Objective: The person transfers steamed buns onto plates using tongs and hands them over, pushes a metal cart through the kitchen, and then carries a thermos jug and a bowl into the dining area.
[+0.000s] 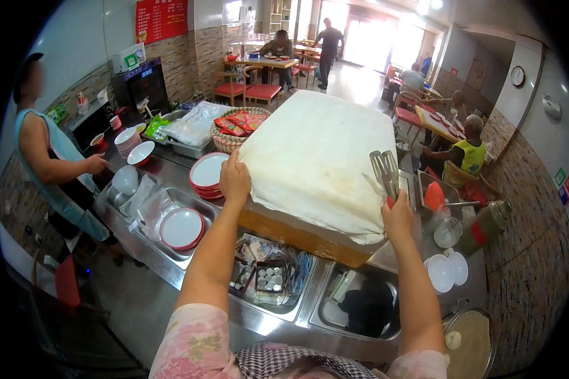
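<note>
A large white cloth (316, 158) covers a box-shaped block with a wooden lower side (297, 235) on the counter in front of me. My left hand (235, 179) is closed on the cloth at its left edge, near the front corner. In my right hand (397, 218) are slotted metal tongs (384, 167) with a red grip, their slotted ends pointing up and away from me. That hand is at the cloth's right edge; whether its fingers also grip the cloth, I cannot tell. Left of my left hand stands a stack of red-rimmed white plates (208, 172).
Sunk in the near counter are a bin of coins and banknotes (270, 278) and a basin with a black bag (368, 306). White bowls (441, 273) and a green flask (487, 224) stand right. A co-worker (44, 145) stands left; people sit at tables beyond.
</note>
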Demonstrator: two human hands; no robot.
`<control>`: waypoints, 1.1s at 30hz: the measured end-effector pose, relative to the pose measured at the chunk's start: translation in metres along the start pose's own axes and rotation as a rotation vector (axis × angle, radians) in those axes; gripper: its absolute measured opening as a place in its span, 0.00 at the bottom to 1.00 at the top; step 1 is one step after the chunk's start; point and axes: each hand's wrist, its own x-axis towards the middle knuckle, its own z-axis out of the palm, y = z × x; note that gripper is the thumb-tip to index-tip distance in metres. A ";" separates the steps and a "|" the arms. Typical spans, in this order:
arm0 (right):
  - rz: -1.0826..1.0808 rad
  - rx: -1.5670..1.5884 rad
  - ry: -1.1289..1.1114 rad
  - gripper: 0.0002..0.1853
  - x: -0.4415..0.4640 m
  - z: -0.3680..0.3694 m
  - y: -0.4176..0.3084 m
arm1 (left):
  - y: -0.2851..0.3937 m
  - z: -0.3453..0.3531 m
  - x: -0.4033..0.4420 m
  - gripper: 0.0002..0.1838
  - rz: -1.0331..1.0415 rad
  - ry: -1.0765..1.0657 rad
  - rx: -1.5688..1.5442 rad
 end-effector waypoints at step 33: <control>0.024 -0.012 0.002 0.30 -0.001 -0.003 -0.003 | -0.001 0.002 0.001 0.21 0.032 0.031 0.020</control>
